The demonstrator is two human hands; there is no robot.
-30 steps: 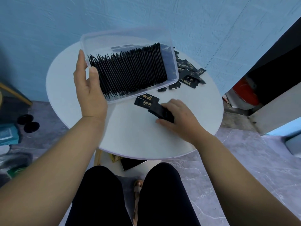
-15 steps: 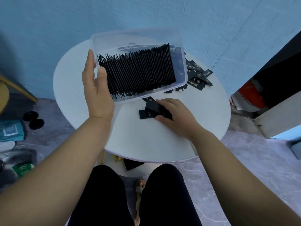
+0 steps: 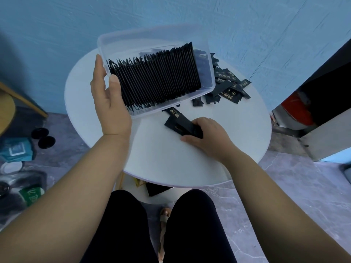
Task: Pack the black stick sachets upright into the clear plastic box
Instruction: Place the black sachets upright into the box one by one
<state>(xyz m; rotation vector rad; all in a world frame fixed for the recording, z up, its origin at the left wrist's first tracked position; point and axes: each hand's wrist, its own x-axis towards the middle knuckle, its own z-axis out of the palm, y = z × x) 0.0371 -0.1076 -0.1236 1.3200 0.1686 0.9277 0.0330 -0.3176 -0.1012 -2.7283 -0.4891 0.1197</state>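
Floor first: grey, marbled, all round the round white table. Left of the table, down on that floor: wooden bar, two black discs, teal packet. Behind the table, blue wall, rough-textured.

Now the table's left side: left hand, gripping the clear plastic box by its left end, fingers up the outside wall, thumb over the rim against the first sachets. Box held tilted over the far half of the table, open side toward the camera; hard to tell whether its low edge touches the tabletop. Inside, a packed row of black stick sachets, standing on edge, filling most of its length.

Just off the box's near rim, flat on the table: single sachet with gold print. Middle of the table, toward the near side: right hand, fingers curled round a small bundle of sachets, bundle down on the tabletop and poking out leftward.

Far right of the table: loose sachets, scattered, some tucked behind the box. Right of the table: red object against a dark opening. Below the table's near edge: black-clad knees, sandalled foot.

Against a second ago: two gold-printed sachets flat beside the bundle then, only one lying apart now, the other gathered under the right hand. Box still tilted in the same left-hand grip.
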